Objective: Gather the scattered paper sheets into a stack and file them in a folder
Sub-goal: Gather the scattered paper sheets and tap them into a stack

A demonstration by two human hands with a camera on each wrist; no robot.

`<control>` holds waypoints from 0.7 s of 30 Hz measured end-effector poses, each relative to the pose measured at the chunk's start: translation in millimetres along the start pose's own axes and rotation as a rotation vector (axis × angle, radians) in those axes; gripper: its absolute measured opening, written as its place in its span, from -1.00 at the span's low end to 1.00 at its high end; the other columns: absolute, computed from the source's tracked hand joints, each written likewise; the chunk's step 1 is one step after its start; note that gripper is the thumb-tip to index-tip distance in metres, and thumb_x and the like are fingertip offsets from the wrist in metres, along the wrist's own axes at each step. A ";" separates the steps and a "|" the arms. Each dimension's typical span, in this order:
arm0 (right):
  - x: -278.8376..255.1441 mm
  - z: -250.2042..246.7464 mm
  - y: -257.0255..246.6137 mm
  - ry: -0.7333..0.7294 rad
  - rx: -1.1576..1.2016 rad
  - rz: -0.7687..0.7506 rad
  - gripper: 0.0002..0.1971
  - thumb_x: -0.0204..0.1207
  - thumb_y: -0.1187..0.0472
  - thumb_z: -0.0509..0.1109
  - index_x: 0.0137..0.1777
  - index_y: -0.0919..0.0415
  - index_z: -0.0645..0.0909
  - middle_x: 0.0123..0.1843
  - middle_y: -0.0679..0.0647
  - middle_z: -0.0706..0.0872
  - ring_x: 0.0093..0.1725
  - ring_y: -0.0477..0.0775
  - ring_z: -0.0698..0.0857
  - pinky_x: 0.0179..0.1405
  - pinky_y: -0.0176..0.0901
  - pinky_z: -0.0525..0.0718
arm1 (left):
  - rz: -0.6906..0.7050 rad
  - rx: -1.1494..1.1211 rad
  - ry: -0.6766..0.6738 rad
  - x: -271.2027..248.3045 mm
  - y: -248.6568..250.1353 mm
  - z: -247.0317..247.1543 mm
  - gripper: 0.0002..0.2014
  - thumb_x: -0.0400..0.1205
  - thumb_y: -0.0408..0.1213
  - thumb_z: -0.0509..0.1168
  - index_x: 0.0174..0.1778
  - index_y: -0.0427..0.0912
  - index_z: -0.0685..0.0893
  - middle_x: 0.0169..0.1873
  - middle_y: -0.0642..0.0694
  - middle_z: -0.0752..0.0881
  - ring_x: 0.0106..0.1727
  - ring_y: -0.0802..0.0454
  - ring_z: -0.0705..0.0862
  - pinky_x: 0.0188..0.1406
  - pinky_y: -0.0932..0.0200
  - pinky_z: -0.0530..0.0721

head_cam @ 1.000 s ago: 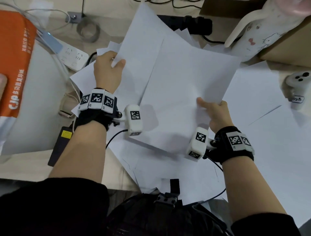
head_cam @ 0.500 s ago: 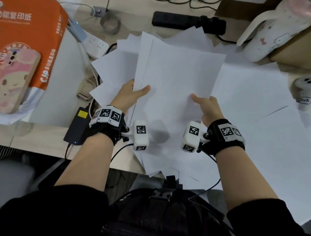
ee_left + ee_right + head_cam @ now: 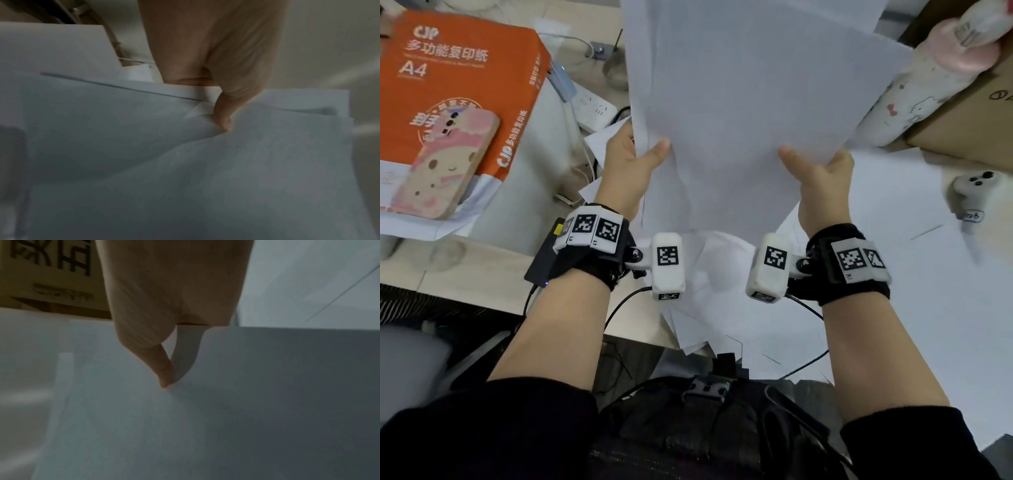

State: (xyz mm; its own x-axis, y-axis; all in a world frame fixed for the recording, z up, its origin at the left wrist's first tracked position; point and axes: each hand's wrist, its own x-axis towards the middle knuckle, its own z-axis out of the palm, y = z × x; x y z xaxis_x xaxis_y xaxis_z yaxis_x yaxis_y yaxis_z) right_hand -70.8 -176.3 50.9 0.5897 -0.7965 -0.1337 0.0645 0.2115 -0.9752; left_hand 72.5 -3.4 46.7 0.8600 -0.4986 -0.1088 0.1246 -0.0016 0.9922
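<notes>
A bundle of white paper sheets [image 3: 732, 102] is raised on edge above the desk, its top running out of the head view. My left hand [image 3: 633, 161] pinches the bundle's left edge, thumb on the near face, and my right hand [image 3: 822, 178] pinches its right edge the same way. The left wrist view shows the thumb [image 3: 223, 120] pressed on the top sheet [image 3: 205, 170]; several sheet edges are offset there. In the right wrist view my thumb [image 3: 162, 373] presses on the sheet [image 3: 226, 410]. More loose sheets [image 3: 928, 274] lie on the desk under and right of the bundle. No folder is in view.
An orange A4 paper ream [image 3: 448, 85] with a phone [image 3: 445, 164] on it lies at the left. A power strip [image 3: 592, 106] and cables sit behind my left hand. A patterned bottle [image 3: 914, 89], a cardboard box [image 3: 969, 120] and a white controller [image 3: 976, 185] stand at the right.
Both hands have drawn together and lifted the gathered sheets from lying spread on the desk to standing upright. The head view has shifted, bringing the ream and phone further in.
</notes>
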 end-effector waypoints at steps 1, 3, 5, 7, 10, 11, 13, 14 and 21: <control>-0.7 2.5 -9.3 -0.003 0.009 -0.024 -0.80 0.37 0.51 0.49 -0.05 0.38 0.59 -0.22 -0.02 0.78 -0.19 -0.08 0.75 -0.11 -0.27 0.68 | 0.028 0.001 0.005 0.4 9.3 -0.7 -0.73 0.56 -0.51 0.31 0.08 -0.07 0.60 -0.12 0.13 0.80 0.04 0.08 0.74 0.14 0.12 0.67; -2.9 4.9 -21.5 0.019 0.040 -0.044 -0.76 0.36 0.51 0.52 -0.18 0.23 0.54 -0.34 -0.13 0.74 -0.29 -0.19 0.73 -0.18 -0.37 0.64 | 0.069 0.011 0.022 0.0 24.2 -2.3 -0.73 0.58 -0.53 0.30 0.04 -0.07 0.61 -0.18 0.16 0.81 0.01 0.12 0.75 0.09 0.19 0.67; -4.0 2.3 -24.3 -0.006 0.058 -0.050 -0.76 0.33 0.51 0.54 -0.17 0.23 0.58 -0.33 -0.10 0.77 -0.26 -0.15 0.75 -0.15 -0.33 0.67 | 0.093 0.021 0.020 -3.1 31.9 -3.0 -0.74 0.57 -0.54 0.33 0.00 -0.07 0.63 -0.22 0.18 0.81 -0.04 0.17 0.76 0.01 0.26 0.67; -5.9 -2.5 -18.1 -0.094 -0.002 -0.024 -0.80 0.34 0.52 0.52 -0.14 0.27 0.66 -0.30 -0.07 0.80 -0.21 -0.07 0.77 -0.11 -0.24 0.69 | 0.067 0.041 0.010 -8.1 29.0 -3.3 -0.75 0.52 -0.53 0.40 -0.02 -0.09 0.65 -0.25 0.19 0.81 -0.09 0.21 0.78 -0.05 0.29 0.67; -12.1 -5.3 -3.9 -0.228 -0.074 0.070 -0.80 0.34 0.51 0.51 -0.09 0.28 0.70 -0.21 -0.04 0.83 -0.13 -0.01 0.77 -0.08 -0.22 0.69 | -0.029 0.040 0.017 -15.5 13.2 -1.6 -0.69 0.42 -0.47 0.51 0.05 -0.22 0.68 -0.15 0.07 0.81 -0.05 0.13 0.78 -0.01 0.26 0.68; -13.8 -4.8 0.2 -0.245 -0.078 0.089 -0.80 0.30 0.48 0.54 -0.10 0.27 0.71 -0.20 -0.03 0.83 -0.12 0.00 0.77 -0.06 -0.22 0.69 | -0.051 0.041 0.016 -17.8 9.2 0.3 -0.68 0.42 -0.47 0.51 0.08 -0.24 0.68 -0.12 0.05 0.80 -0.03 0.11 0.78 0.02 0.26 0.68; -17.2 -1.1 2.8 -0.223 -0.072 0.099 -0.77 0.21 0.40 0.56 -0.12 0.24 0.73 -0.19 -0.02 0.83 -0.11 0.02 0.77 -0.02 -0.19 0.70 | -0.060 0.024 0.011 -20.9 6.4 3.6 -0.75 0.45 -0.47 0.49 0.00 -0.18 0.69 -0.20 0.12 0.81 -0.08 0.19 0.77 -0.03 0.33 0.66; -17.8 0.1 2.1 -0.201 -0.060 0.090 -0.76 0.19 0.38 0.55 -0.12 0.21 0.73 -0.19 -0.03 0.83 -0.09 0.02 0.77 0.01 -0.18 0.71 | -0.049 0.014 0.009 -21.7 8.1 4.5 -0.78 0.46 -0.49 0.47 -0.05 -0.15 0.69 -0.26 0.16 0.81 -0.11 0.23 0.77 -0.06 0.35 0.66; -20.0 -8.0 -6.1 -0.222 -0.037 0.048 -0.76 0.23 0.42 0.54 -0.11 0.17 0.74 -0.11 0.01 0.82 0.01 0.10 0.76 0.14 -0.06 0.69 | -0.011 0.012 -0.053 -26.3 15.4 -0.4 -0.75 0.44 -0.52 0.46 -0.12 -0.08 0.68 -0.33 0.25 0.80 -0.17 0.32 0.76 -0.14 0.44 0.63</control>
State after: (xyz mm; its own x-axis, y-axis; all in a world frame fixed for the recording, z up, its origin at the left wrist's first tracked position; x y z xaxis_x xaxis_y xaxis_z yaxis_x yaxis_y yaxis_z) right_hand -89.4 -166.2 58.1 0.7542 -0.6411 -0.1420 0.0050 0.2218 -0.9751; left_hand 52.0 10.1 64.8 0.8311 -0.5437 -0.1168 0.1276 -0.0179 0.9917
